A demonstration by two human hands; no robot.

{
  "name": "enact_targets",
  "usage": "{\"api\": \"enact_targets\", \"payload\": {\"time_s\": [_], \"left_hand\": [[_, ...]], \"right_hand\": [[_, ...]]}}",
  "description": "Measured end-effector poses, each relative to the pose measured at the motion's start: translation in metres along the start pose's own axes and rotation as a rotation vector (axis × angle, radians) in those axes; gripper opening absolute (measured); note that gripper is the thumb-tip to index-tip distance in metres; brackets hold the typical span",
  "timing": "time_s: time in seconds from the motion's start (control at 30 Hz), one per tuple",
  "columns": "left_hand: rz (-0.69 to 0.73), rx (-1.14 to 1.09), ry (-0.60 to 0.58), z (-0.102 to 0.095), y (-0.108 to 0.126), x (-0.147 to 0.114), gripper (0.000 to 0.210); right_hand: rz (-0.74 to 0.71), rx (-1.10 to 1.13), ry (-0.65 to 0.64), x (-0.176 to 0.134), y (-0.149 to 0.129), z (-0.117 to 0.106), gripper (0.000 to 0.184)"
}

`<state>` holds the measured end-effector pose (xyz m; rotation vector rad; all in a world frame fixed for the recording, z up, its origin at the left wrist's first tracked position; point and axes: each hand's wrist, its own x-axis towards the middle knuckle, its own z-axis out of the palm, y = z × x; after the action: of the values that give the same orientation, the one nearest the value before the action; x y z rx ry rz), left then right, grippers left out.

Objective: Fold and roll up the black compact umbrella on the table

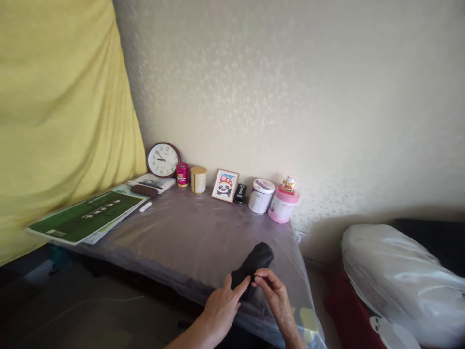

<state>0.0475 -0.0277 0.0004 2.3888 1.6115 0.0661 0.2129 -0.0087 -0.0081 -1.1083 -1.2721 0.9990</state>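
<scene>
What looks like a folded black umbrella lies at a slant over the near right part of the table, its wide end pointing away from me. My left hand grips its near end, with the index finger stretched along the dark fabric. Close against its right side, my right hand has thumb and index finger pinched together beside the left fingertip. Whatever sits in that pinch is too small to make out. The near end of the umbrella is partly hidden by my left hand.
Along the wall on the plastic-covered table stand a clock, a red tin, a yellow-lidded can, a framed panda picture, a black object, a white tub and a pink-lidded jar. A green board lies left.
</scene>
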Motion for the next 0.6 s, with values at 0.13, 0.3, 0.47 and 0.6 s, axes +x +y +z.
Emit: {"api": "enact_targets", "payload": {"time_s": [0.13,0.3,0.47,0.6], "left_hand": [[0.002,0.016,0.002,0.004,0.0,-0.001,0.072],[-0.032,-0.017,0.009,0.008,0.0,-0.001,0.067],[-0.025,-0.097,0.019,0.005,-0.007,-0.006,0.069],[-0.014,-0.215,0.004,0.004,-0.018,-0.013,0.078]], "right_hand": [[0.056,-0.024,-0.048,0.011,-0.004,0.007,0.022],[-0.055,-0.336,-0.104,0.027,-0.004,0.016,0.017],[-0.177,-0.528,-0.058,0.036,-0.002,0.027,0.013],[0.059,-0.245,0.045,0.036,-0.002,0.019,0.035]]}}
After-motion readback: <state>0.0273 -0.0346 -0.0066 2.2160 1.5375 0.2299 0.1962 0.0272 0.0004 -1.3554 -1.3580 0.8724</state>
